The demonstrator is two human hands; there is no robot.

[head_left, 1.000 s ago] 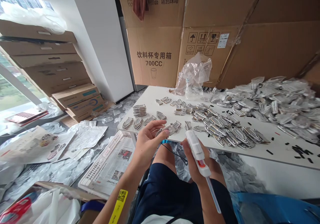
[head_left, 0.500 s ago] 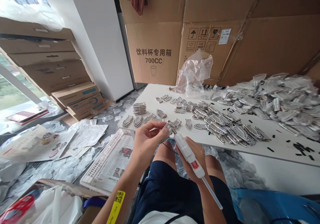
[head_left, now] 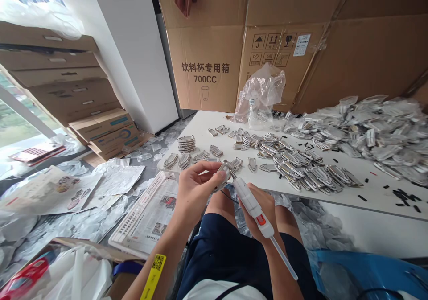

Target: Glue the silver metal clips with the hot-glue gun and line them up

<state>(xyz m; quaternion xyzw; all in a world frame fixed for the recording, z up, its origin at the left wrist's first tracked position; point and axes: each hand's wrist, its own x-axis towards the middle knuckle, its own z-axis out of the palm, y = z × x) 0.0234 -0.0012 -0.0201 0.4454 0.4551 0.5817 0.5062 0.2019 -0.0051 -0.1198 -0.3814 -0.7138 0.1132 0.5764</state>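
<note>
In my right hand [head_left: 259, 208] is a white hot glue gun [head_left: 247, 197] with an orange-red switch; a translucent glue stick [head_left: 284, 257] sticks out of its rear. Its nozzle end points up and left, close to a small silver-grey part [head_left: 227, 170] pinched in my left hand [head_left: 200, 179]. Fingers hide much of that part, and I cannot tell whether the nozzle touches it. Just beyond my hands, similar boat-shaped frames [head_left: 216, 151] lie on the white table [head_left: 230, 182]. A neat stack of them [head_left: 186, 144] stands at the left.
Many loose frames [head_left: 290, 162] and a heap of bagged ones [head_left: 377, 130] cover the table's right side. Small black pieces [head_left: 406, 197] lie near its front edge. Clear bags [head_left: 261, 95], a white basket [head_left: 133, 219], cartons [head_left: 110, 128] and a blue container [head_left: 364, 269] surround me.
The view has tilted slightly. Both hands, the glue gun and the small part keep almost the same positions.
</note>
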